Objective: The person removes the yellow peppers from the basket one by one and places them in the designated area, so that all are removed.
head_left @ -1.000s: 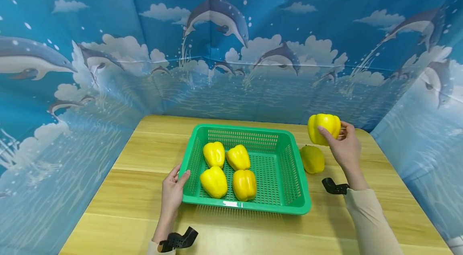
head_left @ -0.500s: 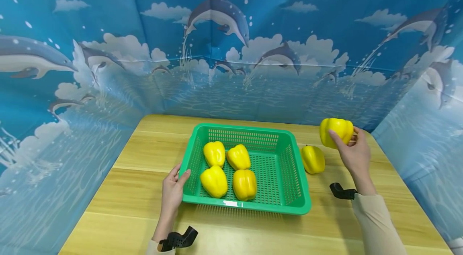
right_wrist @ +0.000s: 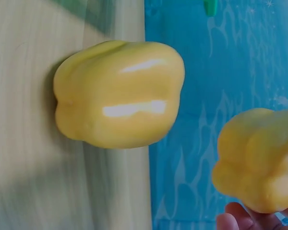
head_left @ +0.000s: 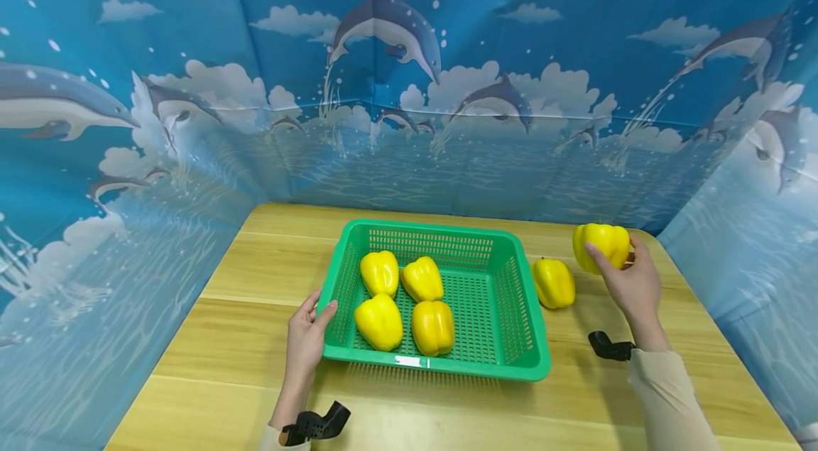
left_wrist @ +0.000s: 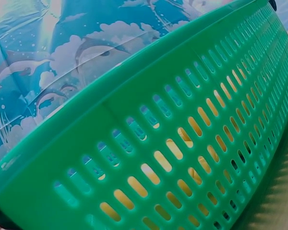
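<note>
My right hand (head_left: 633, 286) grips a yellow bell pepper (head_left: 603, 245) with the thumb across its near side, over the table's far right. The same held pepper (right_wrist: 257, 160) is at the right edge of the right wrist view. Just left of it, a second yellow pepper (head_left: 553, 283) lies on the wood beside the green basket (head_left: 447, 368). With thumb on the rim and fingers outside, my left hand (head_left: 305, 337) holds the basket's left end. Several yellow peppers (head_left: 378, 322) sit in the basket's left half. The left wrist view shows mostly the slotted basket wall (left_wrist: 149, 139).
The wooden table (head_left: 211, 337) reaches back to a blue dolphin-print curtain (head_left: 409, 160), which also hangs along both sides. Black wrist mounts (head_left: 610, 346) are strapped to both forearms.
My right hand has carried its pepper rightward, then lower toward the tabletop. The pepper beside the basket has shifted very slightly. My left hand and the basket stay in place.
</note>
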A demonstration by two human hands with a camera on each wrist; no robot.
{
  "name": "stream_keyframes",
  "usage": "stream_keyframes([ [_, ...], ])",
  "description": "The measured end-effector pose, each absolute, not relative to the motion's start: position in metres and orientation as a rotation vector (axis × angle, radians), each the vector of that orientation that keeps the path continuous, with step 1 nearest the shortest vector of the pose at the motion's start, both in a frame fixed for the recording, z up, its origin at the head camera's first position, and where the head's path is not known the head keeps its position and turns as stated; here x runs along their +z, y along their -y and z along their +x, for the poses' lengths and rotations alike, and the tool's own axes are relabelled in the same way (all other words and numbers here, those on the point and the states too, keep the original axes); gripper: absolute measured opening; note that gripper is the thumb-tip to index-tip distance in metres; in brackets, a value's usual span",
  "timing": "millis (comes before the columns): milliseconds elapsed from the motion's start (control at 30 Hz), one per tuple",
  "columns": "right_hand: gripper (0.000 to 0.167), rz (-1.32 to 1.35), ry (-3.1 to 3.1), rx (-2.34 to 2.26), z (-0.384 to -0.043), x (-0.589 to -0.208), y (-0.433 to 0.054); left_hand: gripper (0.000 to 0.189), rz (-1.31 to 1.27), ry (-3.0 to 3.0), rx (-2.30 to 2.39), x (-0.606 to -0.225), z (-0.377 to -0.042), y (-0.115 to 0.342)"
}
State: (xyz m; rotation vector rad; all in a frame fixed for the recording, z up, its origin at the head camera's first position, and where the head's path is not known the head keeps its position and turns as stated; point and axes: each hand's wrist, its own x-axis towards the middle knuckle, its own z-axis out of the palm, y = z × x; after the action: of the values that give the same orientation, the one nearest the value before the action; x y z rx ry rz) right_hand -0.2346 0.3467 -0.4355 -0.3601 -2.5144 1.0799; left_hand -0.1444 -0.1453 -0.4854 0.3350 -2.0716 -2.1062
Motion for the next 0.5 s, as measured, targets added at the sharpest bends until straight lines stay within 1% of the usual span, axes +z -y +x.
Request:
stream_keyframes([
  [500, 0.089, -0.374, 2.604, 0.991, -0.234, -0.453, -0.358, 0.053, 0.316, 2.046, -2.121, -0.485, -0.144, 0.146],
])
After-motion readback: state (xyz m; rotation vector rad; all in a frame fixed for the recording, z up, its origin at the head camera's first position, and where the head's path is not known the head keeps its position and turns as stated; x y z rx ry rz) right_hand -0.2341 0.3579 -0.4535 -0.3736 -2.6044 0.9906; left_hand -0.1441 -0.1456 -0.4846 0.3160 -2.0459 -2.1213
